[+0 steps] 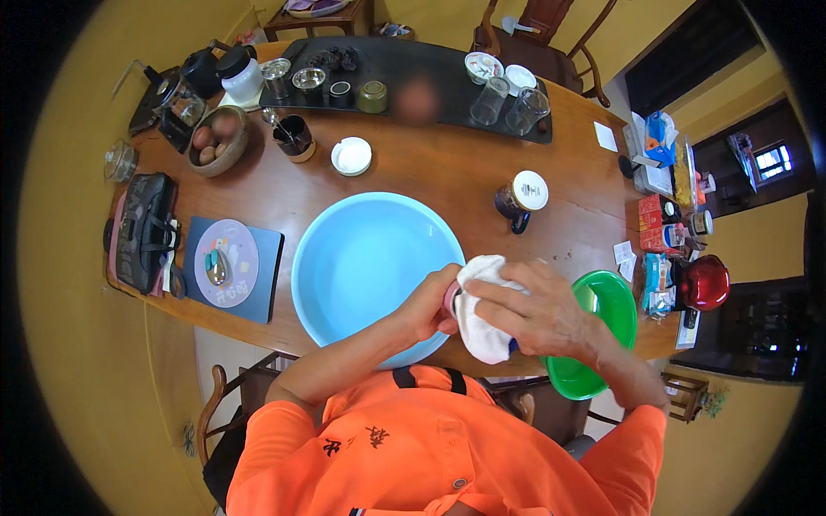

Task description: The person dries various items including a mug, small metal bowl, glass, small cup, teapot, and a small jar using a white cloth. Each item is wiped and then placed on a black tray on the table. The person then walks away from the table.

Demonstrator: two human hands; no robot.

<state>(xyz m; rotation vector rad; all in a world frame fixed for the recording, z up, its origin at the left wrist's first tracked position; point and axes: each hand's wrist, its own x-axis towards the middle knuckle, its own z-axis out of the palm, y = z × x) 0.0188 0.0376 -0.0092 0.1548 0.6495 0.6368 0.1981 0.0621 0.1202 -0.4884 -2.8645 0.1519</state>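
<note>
Over the right rim of a light-blue basin [311, 249], both my hands meet at a white cloth [482, 331]. My right hand [551, 314] is closed on the cloth, fingers pressed over its top. Gripped in my left hand [428, 303] is a small pink object [450, 297], mostly hidden by the cloth and fingers, so its kind is unclear. A bit of dark blue shows below the cloth, by my right fingers. Under my right wrist stands a green basin [624, 322], partly covered by the arm.
Beyond the basins is an upside-down mug [529, 191]. A white lid [351, 156] lies further left. A purple plate [226, 262] rests on a blue board at left. A dark tray [387, 64] with glasses and jars spans the far side. Packages line the right edge.
</note>
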